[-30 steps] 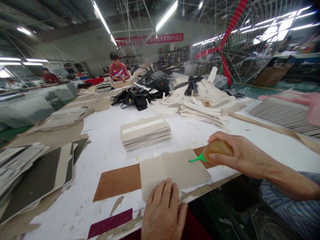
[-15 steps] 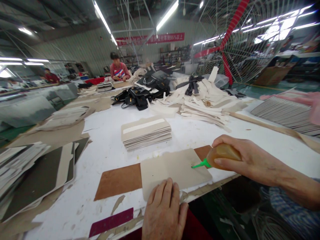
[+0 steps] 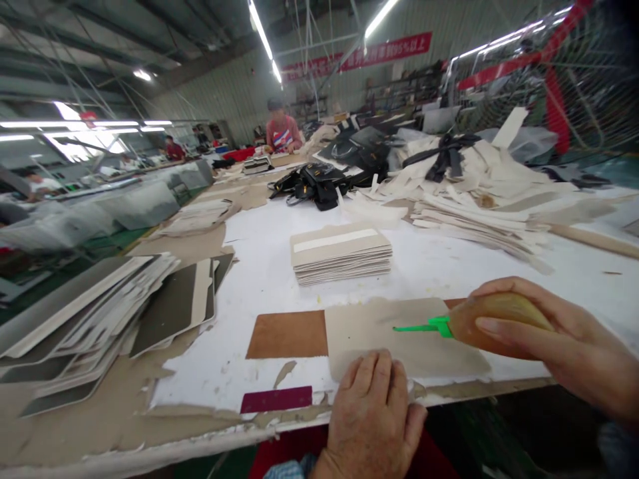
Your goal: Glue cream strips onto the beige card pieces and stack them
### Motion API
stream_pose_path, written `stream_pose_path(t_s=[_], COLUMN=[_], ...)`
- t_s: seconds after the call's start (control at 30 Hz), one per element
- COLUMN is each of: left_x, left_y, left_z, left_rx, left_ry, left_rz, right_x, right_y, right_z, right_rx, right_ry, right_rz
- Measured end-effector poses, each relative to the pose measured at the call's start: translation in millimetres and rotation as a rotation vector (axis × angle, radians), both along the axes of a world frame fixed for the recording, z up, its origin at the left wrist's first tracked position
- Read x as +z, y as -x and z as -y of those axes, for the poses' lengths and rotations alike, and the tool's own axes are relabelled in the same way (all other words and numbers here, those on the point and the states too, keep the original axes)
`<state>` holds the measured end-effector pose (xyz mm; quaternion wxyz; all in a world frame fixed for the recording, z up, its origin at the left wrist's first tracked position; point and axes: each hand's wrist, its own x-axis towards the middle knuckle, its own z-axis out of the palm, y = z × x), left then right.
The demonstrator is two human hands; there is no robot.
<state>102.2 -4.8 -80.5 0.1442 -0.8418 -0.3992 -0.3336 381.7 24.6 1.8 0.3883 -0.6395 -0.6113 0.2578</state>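
My right hand (image 3: 574, 339) grips an amber squeeze bottle (image 3: 499, 319) with its fingers wrapped round it. The bottle's thin green nozzle (image 3: 424, 328) points left over a beige panel (image 3: 364, 326); whether the tip touches the surface I cannot tell. A small dark dot shows on the panel. My left hand (image 3: 372, 409) lies flat on the panel's near edge, fingers stretched out. Under the panel's left side, or right against it, is a brown piece (image 3: 289, 334). Another brown piece (image 3: 455, 303) shows at the right, partly hidden by the bottle.
A stack of beige panels (image 3: 342, 263) stands beyond my hands. Dark panels with pale strips (image 3: 172, 299) lie left; a purple strip (image 3: 277, 399) lies by the table edge. Farther back are black bag parts (image 3: 319, 183), beige offcuts (image 3: 474, 219), a person (image 3: 282, 133) and a large fan (image 3: 554, 80).
The view has swung to the right-hand side of the picture, showing more at the left. The bottle's nozzle has moved left across the panel. My left hand stays on the panel.
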Motion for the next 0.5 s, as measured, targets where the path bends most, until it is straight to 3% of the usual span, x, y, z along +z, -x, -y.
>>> stream_pose_path(t_s=[0.2,0.5], left_x=[2.3,-5.3], left_y=[-2,-1], left_z=[-1,-1], left_rx=[-0.013,-0.025], left_ry=[-0.015,-0.016], left_rz=[0.023,-0.005], right_x=[-1.0,-1.8], right_y=[45,66], right_z=[-16,-27], right_rx=[0.115,0.184], right_ry=[0.082,0.068], right_rz=[-0.094,-0.030])
